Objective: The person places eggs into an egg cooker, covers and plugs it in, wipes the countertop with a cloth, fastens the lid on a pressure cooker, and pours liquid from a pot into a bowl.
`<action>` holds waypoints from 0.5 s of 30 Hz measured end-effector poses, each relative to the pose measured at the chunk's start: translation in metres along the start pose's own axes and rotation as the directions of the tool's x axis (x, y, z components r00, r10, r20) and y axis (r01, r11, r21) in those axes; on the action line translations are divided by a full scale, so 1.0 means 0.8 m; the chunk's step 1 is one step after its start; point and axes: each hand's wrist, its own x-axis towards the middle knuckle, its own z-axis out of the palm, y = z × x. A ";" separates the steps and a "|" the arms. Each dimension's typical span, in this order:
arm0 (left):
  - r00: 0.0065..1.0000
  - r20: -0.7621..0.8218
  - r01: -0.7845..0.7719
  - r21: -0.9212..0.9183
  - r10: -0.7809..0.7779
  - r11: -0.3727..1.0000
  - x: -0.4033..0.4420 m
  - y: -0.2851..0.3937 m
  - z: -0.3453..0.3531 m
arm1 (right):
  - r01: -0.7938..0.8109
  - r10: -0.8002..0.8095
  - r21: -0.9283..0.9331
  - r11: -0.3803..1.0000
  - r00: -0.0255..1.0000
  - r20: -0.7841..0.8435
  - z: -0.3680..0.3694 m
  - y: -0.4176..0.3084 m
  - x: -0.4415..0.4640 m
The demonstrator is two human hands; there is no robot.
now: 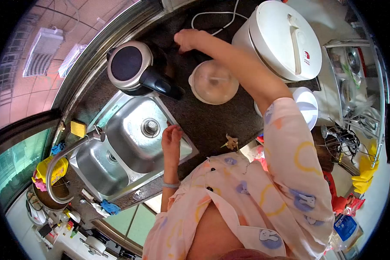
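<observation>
Double sink (132, 134) on the left, kettle (126, 63) just past it, lidded bowl (213, 84) near kettle. Right hand (186, 40) beyond bowl, can't tell its grip. Left hand (172, 138) by sink edge, fingers curled, can't tell if holding anything.

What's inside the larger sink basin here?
Inside the larger sink basin, a round drain strainer is visible. The left hand covers part of the basin's edge, so whatever lies directly beneath it cannot be seen.

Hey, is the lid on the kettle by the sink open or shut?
Shut: the kettle's dark round lid sits within its metal rim, with no visible gap. What's inside is hidden.
</observation>
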 end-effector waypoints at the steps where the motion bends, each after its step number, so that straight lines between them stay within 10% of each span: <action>1: 1.000 -0.003 -0.009 -0.009 0.009 1.000 0.001 -0.003 -0.002 | -0.071 0.072 -0.013 0.997 0.995 0.068 -0.005 -0.006 -0.003; 7: 0.999 -0.018 -0.040 -0.043 0.039 0.998 0.000 -0.013 -0.013 | 0.062 -0.069 -0.182 0.981 0.997 -0.030 0.028 0.045 0.063; 8: 0.997 -0.024 -0.071 -0.010 0.071 0.997 0.001 -0.018 -0.017 | -0.112 0.111 -0.003 0.994 0.984 0.139 -0.041 0.015 0.007; 11: 0.998 -0.007 -0.070 -0.050 0.070 0.996 0.004 -0.027 -0.017 | -0.197 0.206 0.145 0.970 0.977 -0.051 -0.109 0.012 -0.056; 15: 0.997 0.023 -0.065 -0.070 0.067 0.995 -0.003 -0.014 -0.008 | -0.072 0.095 0.224 0.972 0.991 -0.098 -0.170 0.057 -0.088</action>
